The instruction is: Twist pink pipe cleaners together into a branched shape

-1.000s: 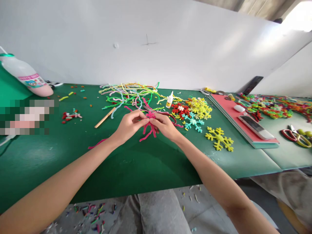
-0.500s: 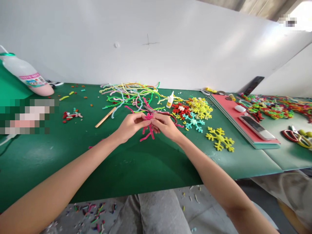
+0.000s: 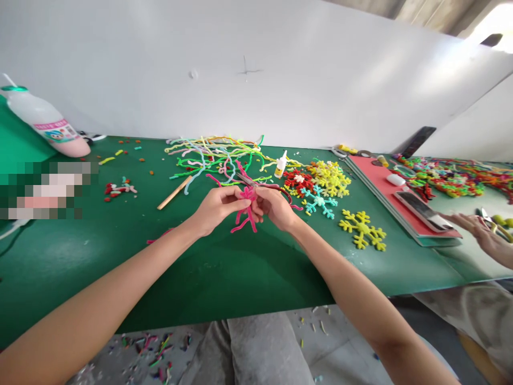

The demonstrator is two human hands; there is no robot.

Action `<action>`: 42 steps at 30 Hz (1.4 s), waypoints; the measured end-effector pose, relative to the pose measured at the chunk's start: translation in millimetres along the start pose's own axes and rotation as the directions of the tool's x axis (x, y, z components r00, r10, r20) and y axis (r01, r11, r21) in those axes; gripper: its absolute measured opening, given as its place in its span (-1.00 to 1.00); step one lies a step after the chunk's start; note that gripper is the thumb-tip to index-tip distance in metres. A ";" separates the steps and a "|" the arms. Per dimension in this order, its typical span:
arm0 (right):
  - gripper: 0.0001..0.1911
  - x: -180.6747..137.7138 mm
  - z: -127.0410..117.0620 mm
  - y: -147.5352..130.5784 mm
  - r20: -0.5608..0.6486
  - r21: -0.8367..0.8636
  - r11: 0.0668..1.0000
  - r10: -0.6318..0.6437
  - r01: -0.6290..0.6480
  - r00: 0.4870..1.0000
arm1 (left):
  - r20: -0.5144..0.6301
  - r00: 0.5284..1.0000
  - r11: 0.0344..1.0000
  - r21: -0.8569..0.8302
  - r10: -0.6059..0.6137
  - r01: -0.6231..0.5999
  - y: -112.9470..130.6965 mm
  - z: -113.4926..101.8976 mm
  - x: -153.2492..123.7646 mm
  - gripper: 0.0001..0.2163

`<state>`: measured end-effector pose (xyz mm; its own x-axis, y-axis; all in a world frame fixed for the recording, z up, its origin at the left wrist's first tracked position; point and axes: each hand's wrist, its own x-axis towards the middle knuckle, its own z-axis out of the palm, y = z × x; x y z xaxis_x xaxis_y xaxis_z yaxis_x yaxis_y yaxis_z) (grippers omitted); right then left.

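Observation:
Both my hands meet over the green table [image 3: 224, 278]. My left hand [image 3: 218, 208] and my right hand [image 3: 276, 207] each pinch a bent pink pipe cleaner piece [image 3: 245, 214] whose loose ends hang below the fingers. Just behind the hands lies a tangle of coloured pipe cleaners [image 3: 216, 152]. To the right of my right hand sit finished snowflake shapes: red [image 3: 297, 181], teal [image 3: 318, 203], a yellow pile [image 3: 331, 176] and a single yellow snowflake [image 3: 363, 229].
A small glue bottle [image 3: 281, 164] stands behind the hands, a wooden stick [image 3: 173, 193] lies left. A white-pink bottle [image 3: 46, 125] lies far left. At right are a red mat [image 3: 385, 187] with a phone [image 3: 422, 210], and another person's hand [image 3: 481, 235].
My hands stay together on the pink piece, fingers shifting slightly. Another person's hand has come into view at the right edge near the scissors.

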<state>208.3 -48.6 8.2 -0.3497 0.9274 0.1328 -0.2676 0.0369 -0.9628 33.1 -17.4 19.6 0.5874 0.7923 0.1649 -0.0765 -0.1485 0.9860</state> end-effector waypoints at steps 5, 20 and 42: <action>-0.61 0.3 1.1 -2.0 -0.052 -0.067 0.998 0.012 -0.015 0.999 | -0.088 0.989 0.952 0.293 0.122 -0.091 2.4 1.0 -1.5 -0.74; -0.68 0.3 9.0 -1.9 -0.111 -0.061 0.997 0.035 -0.042 0.993 | 0.014 0.879 0.644 0.676 0.476 -0.359 -3.1 0.8 -4.1 -0.83; -0.81 -0.4 -1.8 -6.7 -0.102 -0.423 0.901 -0.155 0.098 0.983 | -0.046 0.998 0.966 0.251 -0.046 0.056 3.9 -2.9 0.5 -0.73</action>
<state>211.9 -48.5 14.1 -0.2105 0.9436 0.2557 0.1039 0.2817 -0.9539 30.7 -15.8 23.7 0.5529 0.8245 0.1205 0.1609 -0.2476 0.9554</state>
